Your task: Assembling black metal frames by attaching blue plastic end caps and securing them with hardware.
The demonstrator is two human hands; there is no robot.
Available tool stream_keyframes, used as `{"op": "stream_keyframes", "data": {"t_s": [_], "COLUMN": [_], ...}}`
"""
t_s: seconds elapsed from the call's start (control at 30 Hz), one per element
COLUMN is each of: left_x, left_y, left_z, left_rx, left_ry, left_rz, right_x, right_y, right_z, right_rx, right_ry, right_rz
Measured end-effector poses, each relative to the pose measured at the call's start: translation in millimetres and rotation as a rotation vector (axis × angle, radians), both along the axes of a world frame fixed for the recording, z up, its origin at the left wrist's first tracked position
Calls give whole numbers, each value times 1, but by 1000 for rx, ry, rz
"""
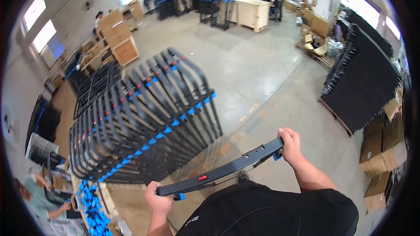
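Both ends of a black tubular metal frame (227,167) are in my grip, and it spans the space in front of my body. My left hand (158,200) is closed round its left end, beside a small blue piece. At the right end, which sits farther out, my right hand (290,145) wraps the corner. A red part (202,177) and several small holes show on the upper bar. The frame's lower part is hidden under the bar and by my shirt. Beyond my left hand stands a row of similar black frames (144,105) with red and blue parts.
Blue pieces (92,205) are heaped on a bench at lower left, beside a person (35,201). Stacked black panels (363,78) and cardboard boxes (383,148) stand on the right. A wooden crate (253,13) and other people are at the back. Concrete floor (249,70) lies between.
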State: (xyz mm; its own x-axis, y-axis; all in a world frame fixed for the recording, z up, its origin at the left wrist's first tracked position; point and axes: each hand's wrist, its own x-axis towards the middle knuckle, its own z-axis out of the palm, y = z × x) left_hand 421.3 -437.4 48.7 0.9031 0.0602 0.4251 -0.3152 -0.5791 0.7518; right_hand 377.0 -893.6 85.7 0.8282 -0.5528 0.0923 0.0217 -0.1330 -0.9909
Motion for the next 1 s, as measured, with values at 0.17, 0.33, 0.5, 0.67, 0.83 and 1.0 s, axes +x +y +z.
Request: {"op": "stream_keyframes", "data": {"t_s": [0.17, 0.33, 0.5, 0.67, 0.83, 1.0], "left_x": [51, 112, 164, 234, 314, 399], "left_y": [-134, -290, -407, -469, -482, -474], "left_z": [8, -3, 17, 24, 27, 34], "left_rx": [79, 32, -45, -1, -22, -94], "left_ry": [-31, -95, -134, -167, -88, -4], "left_rz": [-200, -365, -488, -461, -429, -386], "right_x": [-50, -61, -49, 23, 124, 252], "right_y": [-113, -237, -326, -391, -423, -439], "right_z": [15, -11, -4, 3, 17, 42], "right_rx": [-18, 25, 102, 127, 72, 39], "right_ry": [-77, -91, -124, -191, -203, -364], "right_rz": [-240, -429, -512, -514, -453, -377]}}
